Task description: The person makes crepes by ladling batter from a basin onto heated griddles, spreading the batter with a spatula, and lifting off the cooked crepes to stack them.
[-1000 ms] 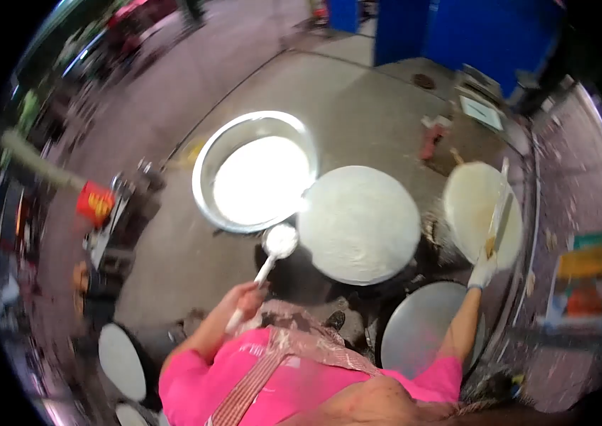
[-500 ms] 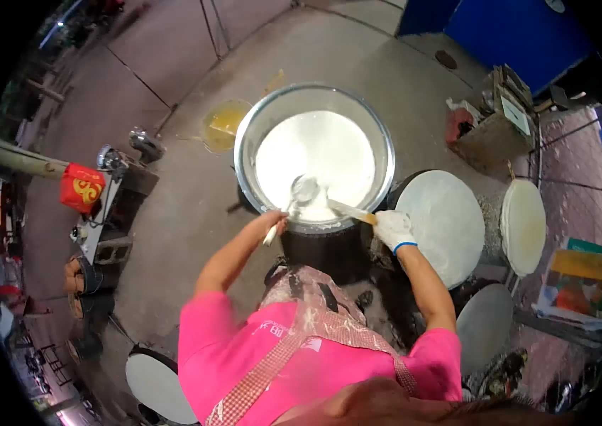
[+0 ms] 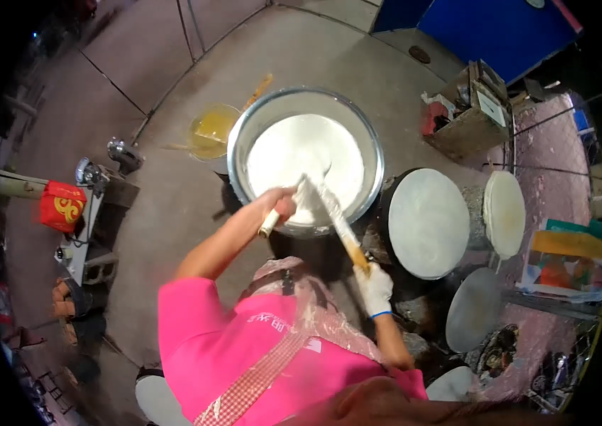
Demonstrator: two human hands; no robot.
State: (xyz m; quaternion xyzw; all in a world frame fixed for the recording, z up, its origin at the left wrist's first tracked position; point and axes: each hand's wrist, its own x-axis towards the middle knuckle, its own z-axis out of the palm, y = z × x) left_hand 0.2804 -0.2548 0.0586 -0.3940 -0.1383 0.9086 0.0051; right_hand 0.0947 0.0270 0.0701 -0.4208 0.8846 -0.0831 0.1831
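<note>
A large metal pot (image 3: 377, 153) of white batter (image 3: 308, 145) stands in front of me. My bare left hand (image 3: 283, 204) is closed around the light handle of a ladle (image 3: 304, 190) at the pot's near rim. The ladle's bowl is tilted edge-on above the batter. In a white glove, my right hand (image 3: 374, 289) grips the brown end of a long flat wooden spatula (image 3: 341, 226), coated white along its upper part. Its far end is beside the ladle over the pot; whether the two touch, I cannot tell.
Round griddles with pale tops, one large (image 3: 428, 224) and one smaller (image 3: 472, 309), stand to the right. Beyond them is a stack of thin round pancakes (image 3: 504, 214). A bucket of yellow liquid (image 3: 213, 129) sits behind the pot's left side. A red bag (image 3: 64, 206) hangs at left.
My right hand has drawn back towards my body, bringing the spatula to a steeper slant. My left hand has moved forward over the rim, and the ladle's bowl has turned edge-on. The view has shifted slightly.
</note>
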